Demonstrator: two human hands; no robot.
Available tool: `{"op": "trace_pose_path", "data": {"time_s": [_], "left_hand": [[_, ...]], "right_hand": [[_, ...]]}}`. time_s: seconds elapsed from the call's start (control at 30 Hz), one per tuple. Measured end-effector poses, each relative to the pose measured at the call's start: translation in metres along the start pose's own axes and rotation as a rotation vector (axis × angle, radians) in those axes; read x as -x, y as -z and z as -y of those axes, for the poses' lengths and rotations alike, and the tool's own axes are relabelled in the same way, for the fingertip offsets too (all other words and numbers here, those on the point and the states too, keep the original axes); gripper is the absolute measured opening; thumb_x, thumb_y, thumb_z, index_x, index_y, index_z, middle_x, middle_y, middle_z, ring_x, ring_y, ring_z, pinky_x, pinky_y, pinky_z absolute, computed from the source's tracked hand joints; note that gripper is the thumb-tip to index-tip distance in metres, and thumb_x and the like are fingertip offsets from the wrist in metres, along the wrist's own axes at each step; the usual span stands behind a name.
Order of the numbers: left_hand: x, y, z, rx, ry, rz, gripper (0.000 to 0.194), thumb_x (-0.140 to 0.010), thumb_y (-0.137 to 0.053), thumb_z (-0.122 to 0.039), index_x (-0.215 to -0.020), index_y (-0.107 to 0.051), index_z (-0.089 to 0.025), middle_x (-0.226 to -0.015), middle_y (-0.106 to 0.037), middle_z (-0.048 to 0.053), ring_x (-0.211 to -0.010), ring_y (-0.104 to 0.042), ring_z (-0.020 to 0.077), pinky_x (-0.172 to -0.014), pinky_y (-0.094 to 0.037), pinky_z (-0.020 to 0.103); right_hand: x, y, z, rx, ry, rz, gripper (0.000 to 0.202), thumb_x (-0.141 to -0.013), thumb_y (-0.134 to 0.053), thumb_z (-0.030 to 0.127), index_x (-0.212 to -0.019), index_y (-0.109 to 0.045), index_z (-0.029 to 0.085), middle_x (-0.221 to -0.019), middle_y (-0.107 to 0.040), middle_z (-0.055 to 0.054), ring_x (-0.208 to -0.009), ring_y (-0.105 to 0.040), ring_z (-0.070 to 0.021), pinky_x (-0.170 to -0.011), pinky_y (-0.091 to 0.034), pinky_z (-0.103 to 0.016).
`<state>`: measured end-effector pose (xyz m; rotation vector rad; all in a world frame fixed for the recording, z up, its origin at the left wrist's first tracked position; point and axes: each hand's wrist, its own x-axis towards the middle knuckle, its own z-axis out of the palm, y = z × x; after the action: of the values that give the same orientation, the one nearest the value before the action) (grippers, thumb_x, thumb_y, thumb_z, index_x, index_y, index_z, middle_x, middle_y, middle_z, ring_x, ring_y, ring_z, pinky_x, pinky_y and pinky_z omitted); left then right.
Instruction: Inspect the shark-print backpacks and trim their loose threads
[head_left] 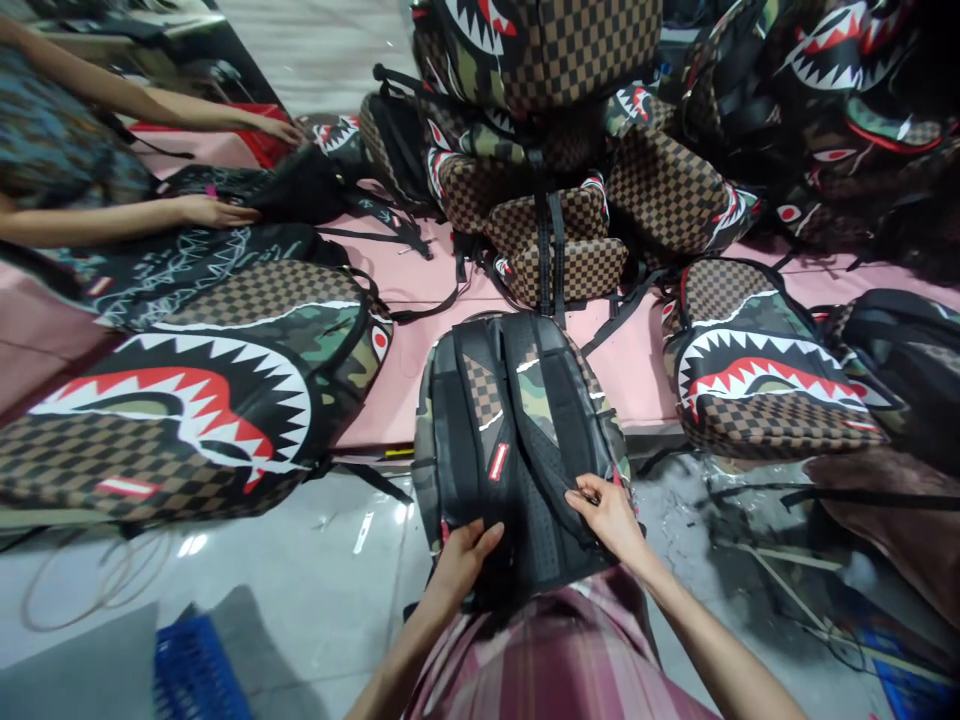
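Observation:
A backpack [531, 450] in checks and camouflage rests against my lap and the table edge, its back panel and two black shoulder straps facing up. My left hand [466, 560] grips it at the lower left, thumb over the front and some fingers hidden. On the lower right, my right hand [611, 515] pinches the edge of the right shoulder strap [564, 470] between thumb and fingers. A small red-and-white label [498, 461] shows on the left strap.
A pink table [405, 390] bears shark-mouth backpacks [195, 400] at left and right [772, 360]. More bags [577, 60] are piled at the back. Across on the left, a person's hands [217, 212] touch a black bag [277, 190]. A blue basket [199, 670] stands on the floor.

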<state>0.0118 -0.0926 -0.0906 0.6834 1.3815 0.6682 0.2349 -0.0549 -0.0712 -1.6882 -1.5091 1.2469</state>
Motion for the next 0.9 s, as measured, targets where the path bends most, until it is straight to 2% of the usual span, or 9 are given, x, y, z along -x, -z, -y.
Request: {"op": "trace_pose_path", "data": {"time_s": [0.2, 0.33, 0.5, 0.6, 0.67, 0.77, 0.83, 0.9], "left_hand": [[-0.001, 0.003, -0.013, -0.049, -0.041, 0.004, 0.049, -0.056, -0.066, -0.063, -0.063, -0.054, -0.017, -0.057, -0.058, 0.0, -0.056, -0.055, 0.0158, -0.051, -0.042, 0.025], [-0.003, 0.004, -0.009, -0.008, -0.057, -0.01, 0.046, -0.059, -0.066, -0.061, -0.069, -0.057, -0.016, -0.063, -0.062, 0.002, -0.058, -0.056, 0.0173, -0.054, -0.044, 0.027], [-0.007, 0.008, 0.0, 0.051, -0.073, 0.079, 0.044, -0.064, -0.064, -0.058, -0.072, -0.06, -0.015, -0.064, -0.062, 0.003, -0.061, -0.057, 0.0181, -0.058, -0.045, 0.028], [-0.006, 0.008, 0.001, 0.061, -0.082, 0.094, 0.046, -0.066, -0.061, -0.06, -0.074, -0.059, -0.015, -0.066, -0.063, 0.004, -0.062, -0.058, 0.0188, -0.06, -0.046, 0.028], [-0.002, 0.009, 0.0, 0.019, -0.093, 0.047, 0.048, -0.07, -0.055, -0.061, -0.079, -0.059, -0.015, -0.07, -0.065, 0.005, -0.065, -0.06, 0.0203, -0.063, -0.047, 0.03], [0.012, 0.016, 0.0, -0.142, -0.183, -0.126, 0.047, -0.077, -0.048, -0.057, -0.094, -0.06, -0.015, -0.091, -0.067, 0.009, -0.085, -0.061, 0.0237, -0.077, -0.047, 0.033], [0.025, 0.025, 0.007, -0.284, -0.27, -0.242, 0.047, -0.078, -0.049, -0.052, -0.107, -0.057, -0.016, -0.107, -0.063, 0.011, -0.1, -0.057, 0.0251, -0.089, -0.043, 0.036], [0.037, 0.035, 0.021, -0.43, -0.361, -0.33, 0.051, -0.074, -0.055, -0.051, -0.112, -0.055, -0.018, -0.113, -0.06, 0.011, -0.107, -0.053, 0.027, -0.095, -0.039, 0.04]], "right_hand": [[-0.013, 0.002, -0.006, 0.013, 0.024, 0.011, 0.022, -0.072, -0.057, 0.039, -0.063, -0.053, 0.02, -0.057, -0.048, 0.003, -0.056, -0.044, -0.0138, -0.055, -0.031, -0.025], [-0.019, -0.001, -0.016, 0.027, 0.012, -0.016, 0.025, -0.071, -0.059, 0.043, -0.069, -0.058, 0.019, -0.059, -0.052, 0.002, -0.058, -0.047, -0.0152, -0.056, -0.035, -0.026], [-0.019, -0.003, -0.02, 0.036, -0.003, -0.018, 0.029, -0.072, -0.06, 0.046, -0.073, -0.061, 0.017, -0.065, -0.058, -0.001, -0.064, -0.053, -0.0171, -0.061, -0.039, -0.028], [-0.017, -0.003, -0.016, -0.052, -0.035, -0.051, 0.03, -0.068, -0.064, 0.045, -0.078, -0.065, 0.017, -0.071, -0.064, -0.004, -0.068, -0.056, -0.0185, -0.064, -0.042, -0.029], [-0.013, 0.0, -0.014, -0.158, -0.053, -0.118, 0.034, -0.067, -0.065, 0.045, -0.086, -0.066, 0.016, -0.077, -0.066, -0.005, -0.068, -0.057, -0.0183, -0.064, -0.043, -0.029], [-0.006, 0.013, -0.019, -0.248, -0.052, -0.299, 0.037, -0.073, -0.06, 0.047, -0.094, -0.066, 0.017, -0.074, -0.065, -0.004, -0.054, -0.049, -0.0132, -0.052, -0.039, -0.026], [-0.002, 0.025, -0.03, -0.247, -0.03, -0.453, 0.036, -0.075, -0.056, 0.046, -0.094, -0.065, 0.017, -0.071, -0.062, -0.003, -0.05, -0.043, -0.0113, -0.049, -0.036, -0.025], [0.004, 0.036, -0.045, -0.238, -0.037, -0.553, 0.035, -0.075, -0.054, 0.046, -0.093, -0.065, 0.017, -0.07, -0.061, -0.002, -0.053, -0.045, -0.0122, -0.05, -0.036, -0.025]]}}
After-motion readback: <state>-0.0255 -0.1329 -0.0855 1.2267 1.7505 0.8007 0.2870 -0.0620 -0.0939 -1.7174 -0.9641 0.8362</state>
